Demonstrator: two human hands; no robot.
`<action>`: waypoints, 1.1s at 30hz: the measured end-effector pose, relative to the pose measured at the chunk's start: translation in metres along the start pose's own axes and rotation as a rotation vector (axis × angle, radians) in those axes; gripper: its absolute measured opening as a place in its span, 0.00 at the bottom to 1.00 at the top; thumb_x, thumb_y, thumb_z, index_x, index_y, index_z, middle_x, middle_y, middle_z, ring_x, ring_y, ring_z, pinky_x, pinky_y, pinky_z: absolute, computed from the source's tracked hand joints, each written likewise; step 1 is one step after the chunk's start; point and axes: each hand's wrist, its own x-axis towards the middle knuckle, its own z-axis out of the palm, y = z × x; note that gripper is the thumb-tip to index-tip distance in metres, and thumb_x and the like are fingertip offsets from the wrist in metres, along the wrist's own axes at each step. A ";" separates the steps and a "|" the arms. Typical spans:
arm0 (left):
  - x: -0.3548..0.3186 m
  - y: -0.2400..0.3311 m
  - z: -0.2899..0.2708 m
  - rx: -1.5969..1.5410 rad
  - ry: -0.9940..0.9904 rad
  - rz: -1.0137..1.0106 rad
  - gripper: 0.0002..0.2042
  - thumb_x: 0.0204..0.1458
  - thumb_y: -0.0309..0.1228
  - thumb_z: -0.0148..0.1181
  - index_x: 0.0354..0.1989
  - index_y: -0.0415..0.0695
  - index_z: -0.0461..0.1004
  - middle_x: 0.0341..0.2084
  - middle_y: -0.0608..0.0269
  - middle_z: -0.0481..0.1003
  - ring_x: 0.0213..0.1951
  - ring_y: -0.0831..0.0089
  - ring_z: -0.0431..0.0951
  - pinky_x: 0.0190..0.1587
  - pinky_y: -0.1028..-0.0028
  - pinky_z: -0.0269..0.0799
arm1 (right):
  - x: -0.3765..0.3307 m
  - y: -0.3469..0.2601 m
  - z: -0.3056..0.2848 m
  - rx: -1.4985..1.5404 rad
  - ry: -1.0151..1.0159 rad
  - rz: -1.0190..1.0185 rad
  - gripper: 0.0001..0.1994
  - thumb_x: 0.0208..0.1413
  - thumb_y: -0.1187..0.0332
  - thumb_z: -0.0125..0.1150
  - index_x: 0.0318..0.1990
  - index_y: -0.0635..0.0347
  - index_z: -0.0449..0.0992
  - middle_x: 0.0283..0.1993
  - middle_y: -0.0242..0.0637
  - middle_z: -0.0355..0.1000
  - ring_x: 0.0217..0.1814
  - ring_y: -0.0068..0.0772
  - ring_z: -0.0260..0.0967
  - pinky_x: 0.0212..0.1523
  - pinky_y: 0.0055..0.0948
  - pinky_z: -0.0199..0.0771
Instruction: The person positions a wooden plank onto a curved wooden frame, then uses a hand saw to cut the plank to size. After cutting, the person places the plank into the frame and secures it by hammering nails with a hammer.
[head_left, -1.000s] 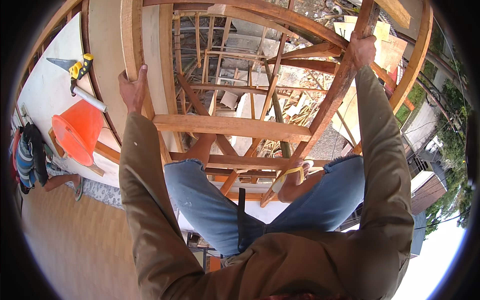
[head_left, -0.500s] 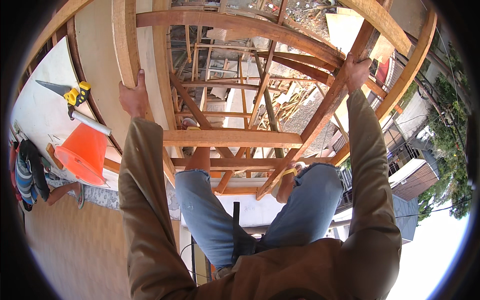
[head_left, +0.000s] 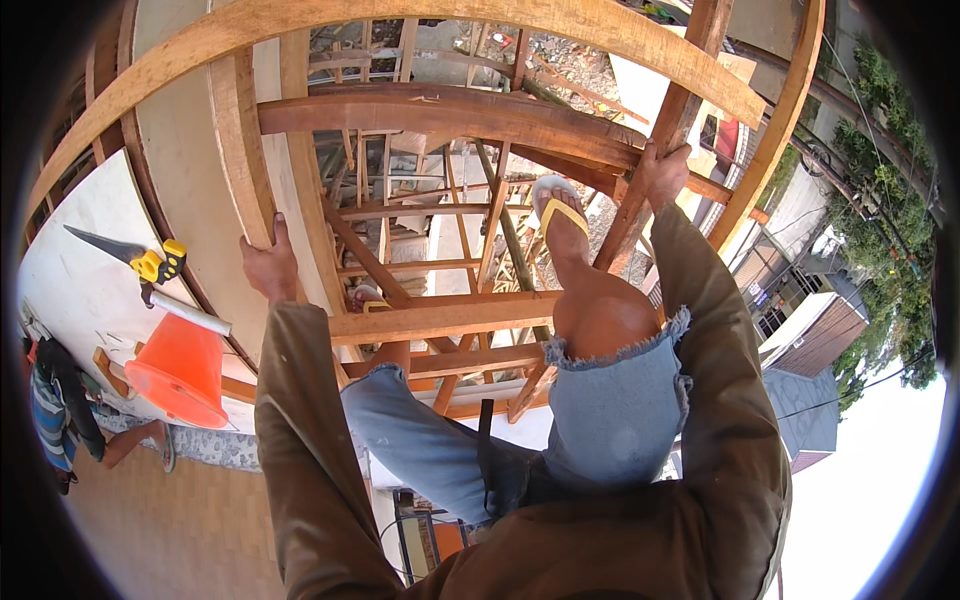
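My left hand [head_left: 271, 262] is wrapped round the lower part of a pale wooden beam [head_left: 240, 150]. My right hand [head_left: 664, 174] grips a darker slanted beam [head_left: 690, 85] on the other side. Between the two runs a reddish-brown crosspiece [head_left: 450, 108], and a lighter wooden rung [head_left: 440, 318] lies nearer to me. My right leg is raised with the knee bent, its foot in a yellow-strapped flip-flop [head_left: 562, 210] up beside the slanted beam. The left foot [head_left: 370, 298] is lower, partly hidden by the timber.
On a white panel at left lie a handsaw [head_left: 150, 262] with a yellow-black handle, a hammer [head_left: 185, 308] and an orange bucket [head_left: 182, 372]. Another person [head_left: 60, 400] is at the far left. Far below the frame are scrap wood and rubble [head_left: 440, 240]. A curved beam [head_left: 400, 10] crosses overhead.
My right foot has lifted from the lower rungs up toward the crosspiece, bending the knee. Both hands keep their holds while the view has shifted forward.
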 end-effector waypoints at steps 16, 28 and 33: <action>0.005 -0.019 0.008 0.086 0.052 -0.049 0.38 0.42 0.61 0.72 0.51 0.38 0.80 0.44 0.50 0.83 0.49 0.53 0.82 0.56 0.60 0.74 | 0.011 0.013 0.009 0.064 0.012 -0.109 0.36 0.50 0.50 0.69 0.50 0.78 0.64 0.46 0.67 0.74 0.50 0.65 0.75 0.54 0.50 0.73; -0.014 -0.021 0.018 -0.036 0.287 0.148 0.32 0.45 0.48 0.72 0.46 0.29 0.77 0.35 0.32 0.80 0.39 0.43 0.83 0.43 0.54 0.78 | 0.010 0.017 0.023 -0.031 0.120 -0.207 0.36 0.48 0.51 0.68 0.50 0.80 0.67 0.46 0.64 0.76 0.47 0.62 0.78 0.51 0.49 0.77; -0.021 -0.008 0.003 0.048 0.213 0.139 0.33 0.45 0.55 0.70 0.47 0.34 0.79 0.38 0.34 0.81 0.44 0.43 0.82 0.47 0.55 0.77 | 0.003 0.015 0.020 0.002 0.141 -0.220 0.35 0.48 0.51 0.68 0.50 0.80 0.68 0.46 0.64 0.76 0.47 0.62 0.78 0.51 0.49 0.77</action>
